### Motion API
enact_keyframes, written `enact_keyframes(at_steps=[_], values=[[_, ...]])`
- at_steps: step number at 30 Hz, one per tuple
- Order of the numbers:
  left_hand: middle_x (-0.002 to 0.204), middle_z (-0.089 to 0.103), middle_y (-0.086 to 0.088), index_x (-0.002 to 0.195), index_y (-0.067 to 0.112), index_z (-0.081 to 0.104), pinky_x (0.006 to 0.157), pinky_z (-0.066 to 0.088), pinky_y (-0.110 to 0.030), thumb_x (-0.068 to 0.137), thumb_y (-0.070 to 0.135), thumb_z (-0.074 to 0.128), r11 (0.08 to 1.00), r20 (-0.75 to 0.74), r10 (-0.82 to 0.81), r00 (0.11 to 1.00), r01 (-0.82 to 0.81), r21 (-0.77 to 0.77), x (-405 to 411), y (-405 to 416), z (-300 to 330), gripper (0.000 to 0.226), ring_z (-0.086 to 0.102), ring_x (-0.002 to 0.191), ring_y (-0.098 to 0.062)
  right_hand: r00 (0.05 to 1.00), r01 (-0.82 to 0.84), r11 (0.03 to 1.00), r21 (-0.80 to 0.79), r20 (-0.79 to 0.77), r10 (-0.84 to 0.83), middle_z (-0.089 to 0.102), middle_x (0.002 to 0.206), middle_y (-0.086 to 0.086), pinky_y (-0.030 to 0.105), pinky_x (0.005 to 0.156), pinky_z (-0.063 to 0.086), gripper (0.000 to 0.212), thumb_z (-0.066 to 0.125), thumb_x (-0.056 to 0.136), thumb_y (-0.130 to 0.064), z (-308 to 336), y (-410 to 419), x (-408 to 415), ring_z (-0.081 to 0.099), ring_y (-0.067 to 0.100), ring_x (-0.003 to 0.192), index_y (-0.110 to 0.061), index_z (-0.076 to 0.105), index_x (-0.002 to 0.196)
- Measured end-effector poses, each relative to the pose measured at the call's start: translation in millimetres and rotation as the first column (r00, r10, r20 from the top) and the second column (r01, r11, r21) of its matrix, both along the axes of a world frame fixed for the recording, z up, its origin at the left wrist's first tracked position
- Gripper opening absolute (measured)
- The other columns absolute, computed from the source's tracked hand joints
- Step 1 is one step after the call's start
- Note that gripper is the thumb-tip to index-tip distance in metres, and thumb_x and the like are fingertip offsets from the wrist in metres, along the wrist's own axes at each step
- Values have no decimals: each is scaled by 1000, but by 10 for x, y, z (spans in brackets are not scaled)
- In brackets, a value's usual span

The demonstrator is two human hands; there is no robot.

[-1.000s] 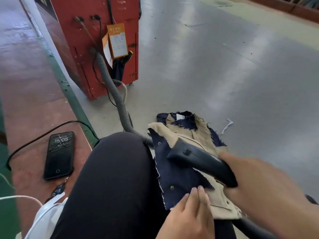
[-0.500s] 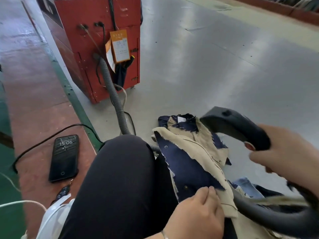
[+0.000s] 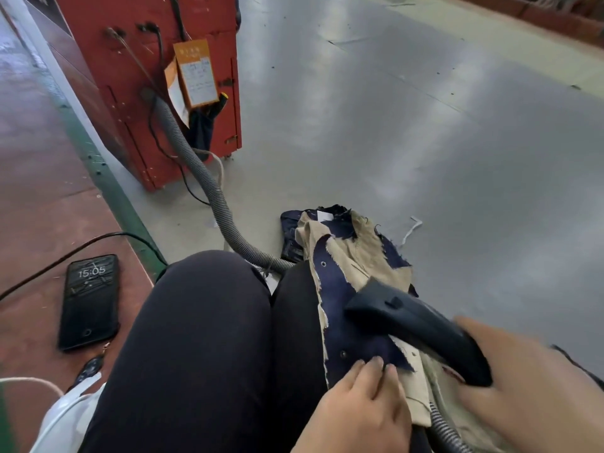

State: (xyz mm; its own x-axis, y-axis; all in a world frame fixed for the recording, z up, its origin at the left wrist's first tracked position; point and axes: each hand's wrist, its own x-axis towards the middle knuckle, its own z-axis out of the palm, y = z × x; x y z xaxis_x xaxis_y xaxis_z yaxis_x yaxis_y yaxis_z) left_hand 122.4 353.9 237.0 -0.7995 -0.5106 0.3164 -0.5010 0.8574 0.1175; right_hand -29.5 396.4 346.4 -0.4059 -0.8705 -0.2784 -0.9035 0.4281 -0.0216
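A navy and tan garment (image 3: 351,256) with frayed edges and snap holes lies draped over my right thigh and down onto the floor. My left hand (image 3: 359,410) presses its fingertips on the navy panel near the lower edge. My right hand (image 3: 529,384) grips the handle of a dark vacuum nozzle (image 3: 402,318), whose tip rests on the navy cloth. The nozzle's ribbed hose (image 3: 441,429) runs down below my hands.
A grey ribbed hose (image 3: 202,171) leads from a red machine cabinet (image 3: 157,103) to my knees (image 3: 202,322). A phone (image 3: 89,300) showing 15:05 lies on the red-brown bench at left with a black cable (image 3: 65,253). Grey floor stretches right, with a white scrap (image 3: 411,228).
My right hand brought the nozzle down from its raised position back onto the navy cloth. My left hand stayed on the garment's lower edge.
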Motion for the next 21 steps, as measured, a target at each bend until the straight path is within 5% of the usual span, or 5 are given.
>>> enact_keyframes(at_steps=[4, 10, 16, 19, 21], values=[[80, 73, 10, 69, 26, 77, 74, 55, -19, 92, 5, 21, 998, 7, -60, 998, 59, 32, -3, -16, 8, 64, 69, 77, -4, 999, 2, 999, -41, -39, -3, 55, 70, -10, 25, 50, 37, 19, 60, 75, -30, 38, -410, 145, 53, 6, 63, -34, 44, 85], [83, 73, 12, 74, 26, 78, 76, 54, -19, 92, 7, 20, 992, -10, -65, 998, 66, 106, 4, 6, 32, 64, 68, 80, -3, 997, -82, 990, -115, -21, 80, 49, 69, -11, 24, 48, 27, 15, 58, 81, -22, -84, -1167, 165, 47, 13, 61, -31, 51, 91], [84, 73, 14, 76, 28, 78, 73, 53, -15, 88, 22, 49, 973, -24, -168, 985, 170, 154, 38, -15, 95, 33, 68, 80, -1, 995, 50, 985, -165, 91, -36, 61, 79, 4, 38, 70, 56, 19, 64, 83, -15, 106, -1450, -86, 65, 28, 76, -19, 59, 101], [83, 73, 12, 74, 28, 78, 73, 54, -17, 97, 5, 18, 996, -29, -60, 998, 62, 70, 47, -11, 71, 68, 69, 78, -2, 972, 85, 980, -181, 233, -41, 64, 68, 3, 31, 50, 55, 23, 69, 78, -10, 304, -1023, -241, 66, 15, 57, -25, 62, 95], [84, 74, 11, 74, 27, 78, 74, 55, -19, 92, 5, 29, 996, -47, -90, 995, 90, 4, 40, -5, 21, 56, 69, 79, -4, 985, 51, 988, -145, 172, -26, 62, 58, -4, 28, 43, 47, 31, 73, 68, -17, 380, -645, -229, 59, 7, 45, -37, 59, 88]])
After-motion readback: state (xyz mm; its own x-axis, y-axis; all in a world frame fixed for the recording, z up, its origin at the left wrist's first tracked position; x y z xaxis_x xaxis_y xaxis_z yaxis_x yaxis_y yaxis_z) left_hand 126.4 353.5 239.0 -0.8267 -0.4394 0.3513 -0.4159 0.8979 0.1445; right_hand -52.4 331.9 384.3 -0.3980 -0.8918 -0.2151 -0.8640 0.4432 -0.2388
